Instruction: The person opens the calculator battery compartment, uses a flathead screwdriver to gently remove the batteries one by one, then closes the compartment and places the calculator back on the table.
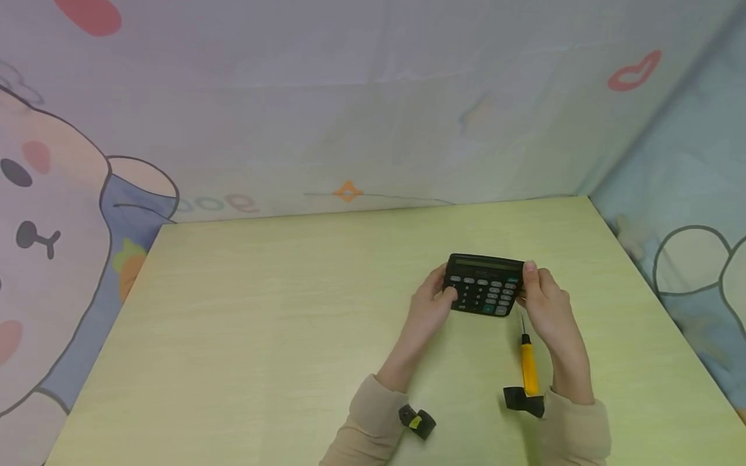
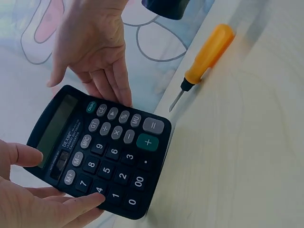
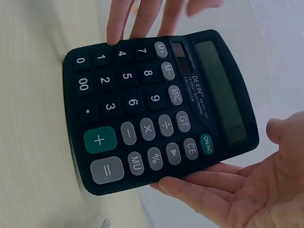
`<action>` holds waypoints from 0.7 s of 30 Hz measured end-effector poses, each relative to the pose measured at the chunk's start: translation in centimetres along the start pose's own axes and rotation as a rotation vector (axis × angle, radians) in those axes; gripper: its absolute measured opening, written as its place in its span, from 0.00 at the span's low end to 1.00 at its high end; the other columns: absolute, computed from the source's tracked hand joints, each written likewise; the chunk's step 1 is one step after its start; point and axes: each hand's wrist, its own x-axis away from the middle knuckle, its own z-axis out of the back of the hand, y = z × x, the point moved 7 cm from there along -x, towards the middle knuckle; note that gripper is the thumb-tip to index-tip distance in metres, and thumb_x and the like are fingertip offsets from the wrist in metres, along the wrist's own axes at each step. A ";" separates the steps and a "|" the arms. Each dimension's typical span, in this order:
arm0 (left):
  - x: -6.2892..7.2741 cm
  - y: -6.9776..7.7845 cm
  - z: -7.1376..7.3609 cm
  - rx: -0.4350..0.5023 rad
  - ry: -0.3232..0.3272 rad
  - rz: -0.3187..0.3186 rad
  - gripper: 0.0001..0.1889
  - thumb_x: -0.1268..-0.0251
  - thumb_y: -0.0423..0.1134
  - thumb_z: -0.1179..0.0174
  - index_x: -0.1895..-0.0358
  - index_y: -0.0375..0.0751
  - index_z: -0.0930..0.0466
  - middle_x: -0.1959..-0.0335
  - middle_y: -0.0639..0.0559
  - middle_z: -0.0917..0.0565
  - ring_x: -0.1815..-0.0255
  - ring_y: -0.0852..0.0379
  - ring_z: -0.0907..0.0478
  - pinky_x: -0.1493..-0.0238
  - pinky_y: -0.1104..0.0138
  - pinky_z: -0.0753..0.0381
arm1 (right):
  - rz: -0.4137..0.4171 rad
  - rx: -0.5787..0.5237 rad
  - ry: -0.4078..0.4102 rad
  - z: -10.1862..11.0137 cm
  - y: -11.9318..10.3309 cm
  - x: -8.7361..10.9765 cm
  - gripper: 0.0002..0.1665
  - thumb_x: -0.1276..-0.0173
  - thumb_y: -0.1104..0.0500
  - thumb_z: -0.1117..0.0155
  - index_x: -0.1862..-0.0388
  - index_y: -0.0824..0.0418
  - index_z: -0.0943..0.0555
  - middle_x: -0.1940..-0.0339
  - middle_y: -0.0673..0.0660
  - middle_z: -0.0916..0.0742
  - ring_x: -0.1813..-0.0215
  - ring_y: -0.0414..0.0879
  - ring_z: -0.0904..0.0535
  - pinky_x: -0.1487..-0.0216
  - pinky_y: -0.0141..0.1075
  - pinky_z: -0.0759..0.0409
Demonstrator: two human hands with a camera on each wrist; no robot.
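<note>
- Holding the left side of a black calculator (image 1: 485,285) is the left hand (image 1: 427,309), its fingers wrapped on it.
- The right hand (image 1: 552,309) is spread, thumb off, long fingers touching the calculator's right side.
- The calculator is tipped up over the right half of the surface (image 1: 233,323).
- A yellow screwdriver (image 1: 528,369) lies near the right hand, tip toward the back edge.

The calculator (image 3: 156,111) you hold bears "DEXIN" and "12-DIGIT ELECTRONIC CALCULATOR," its keys (image 2: 112,151) marked 0 to 9, 00, ON/AC, GT and MRC.
</note>
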 end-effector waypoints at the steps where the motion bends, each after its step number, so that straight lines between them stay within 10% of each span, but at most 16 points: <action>1: 0.0 0.0 -0.1 0.008 0.003 0.001 0.29 0.39 0.39 0.49 0.31 0.49 0.33 0.35 0.47 0.24 0.30 0.48 0.31 0.29 0.47 0.37 | 0.000 -0.002 0.006 0.1 0.0 0.0 0.52 0.27 0.31 0.78 0.34 0.79 0.41 0.41 0.81 0.26 0.38 0.72 0.27 0.40 0.53 0.27; 17: 0.3 0.2 -1.1 0.191 0.001 -0.006 0.30 0.35 0.54 0.42 0.34 0.45 0.35 0.34 0.48 0.25 0.36 0.55 0.27 0.36 0.57 0.26 | -0.067 0.016 0.051 0.0 -0.2 0.3 0.47 0.26 0.32 0.76 0.38 0.75 0.38 0.40 0.80 0.26 0.40 0.70 0.25 0.36 0.62 0.31; 21: 0.3 0.1 -1.4 0.199 0.013 0.009 0.27 0.33 0.55 0.43 0.38 0.44 0.33 0.38 0.48 0.22 0.44 0.57 0.25 0.41 0.60 0.25 | -0.076 0.046 0.075 0.1 -0.1 0.3 0.43 0.25 0.35 0.76 0.38 0.72 0.36 0.47 0.76 0.21 0.48 0.68 0.22 0.49 0.55 0.24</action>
